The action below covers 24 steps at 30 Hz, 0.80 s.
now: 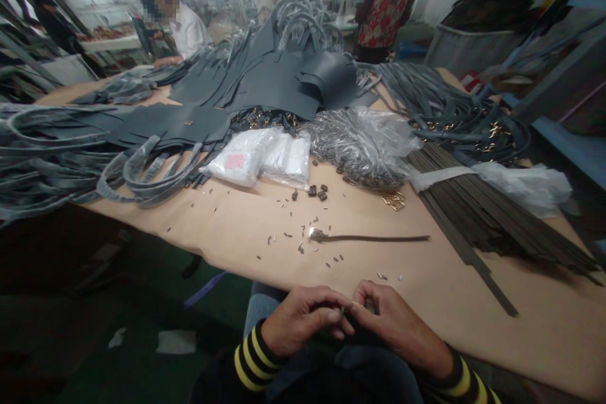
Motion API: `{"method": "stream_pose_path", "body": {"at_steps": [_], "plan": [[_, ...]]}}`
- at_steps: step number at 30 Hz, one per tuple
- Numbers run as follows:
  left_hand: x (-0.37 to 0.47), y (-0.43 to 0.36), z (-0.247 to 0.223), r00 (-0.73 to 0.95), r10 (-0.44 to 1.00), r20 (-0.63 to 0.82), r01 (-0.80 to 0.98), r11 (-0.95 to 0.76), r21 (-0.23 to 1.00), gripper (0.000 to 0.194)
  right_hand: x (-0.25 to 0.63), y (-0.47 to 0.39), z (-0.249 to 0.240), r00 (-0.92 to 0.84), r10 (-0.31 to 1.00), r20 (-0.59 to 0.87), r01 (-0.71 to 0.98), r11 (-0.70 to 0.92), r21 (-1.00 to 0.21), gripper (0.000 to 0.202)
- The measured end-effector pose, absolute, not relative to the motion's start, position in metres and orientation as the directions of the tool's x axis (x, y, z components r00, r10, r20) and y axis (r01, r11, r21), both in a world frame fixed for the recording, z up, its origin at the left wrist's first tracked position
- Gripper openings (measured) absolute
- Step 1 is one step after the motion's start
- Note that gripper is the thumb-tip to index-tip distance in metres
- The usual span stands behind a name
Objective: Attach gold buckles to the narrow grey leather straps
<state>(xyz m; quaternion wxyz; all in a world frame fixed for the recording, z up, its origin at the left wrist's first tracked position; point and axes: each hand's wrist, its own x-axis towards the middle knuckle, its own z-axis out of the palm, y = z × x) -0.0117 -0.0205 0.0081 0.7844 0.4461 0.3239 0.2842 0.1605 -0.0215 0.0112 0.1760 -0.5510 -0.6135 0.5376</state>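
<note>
Over my lap, just off the table's front edge, my two hands meet. My left hand (305,319) is closed, and a small dark piece (342,312) shows at its fingertips. My right hand (391,315) pinches beside it, with a thin gold-coloured glint between the two hands; what the right fingers hold is mostly hidden. In front of them on the table lies a dark narrow strap (379,238) with a shiny gold-coloured end at the left. Small dark and metallic bits (300,249) are scattered around that end. Several dark rolled pieces (312,190) sit farther back.
Brown paper covers the table (227,227). A strap bundle (492,208) lies right, near gold wire loops (394,200) and a clear plastic bag (364,145). White packets (246,154), wrapped handles (146,170) and dark sheets (279,76) are piled behind. Other people stand beyond.
</note>
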Motion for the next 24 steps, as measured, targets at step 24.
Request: {"method": "stream_pose_path", "body": {"at_steps": [24], "plan": [[0.006, -0.023, 0.002, 0.296, 0.879, -0.373, -0.138, 0.426, 0.894, 0.018, 0.166, -0.020, 0.018, -0.361, 0.879, -0.313, 0.488, -0.108, -0.866, 0.008]]}}
